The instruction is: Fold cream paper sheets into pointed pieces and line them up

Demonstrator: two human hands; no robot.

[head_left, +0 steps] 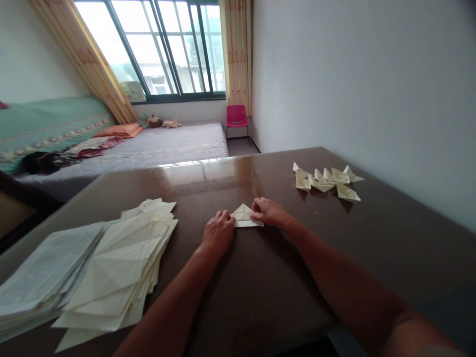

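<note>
Left hand (218, 230) at 9 o'clock, right hand (270, 212) at 3, curled closed on folded paper (243, 216); probably super light, creases easily, so grip edges.

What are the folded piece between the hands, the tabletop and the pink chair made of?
Folded piece: paper, matte cream; crisp creases and thin edges show it.
Tabletop: glossy dark brown, reflecting the window; possibly lacquered wood or laminate, can't tell which.
Pink chair: back and seat probably plastic, judging by the smooth, even color.
</note>
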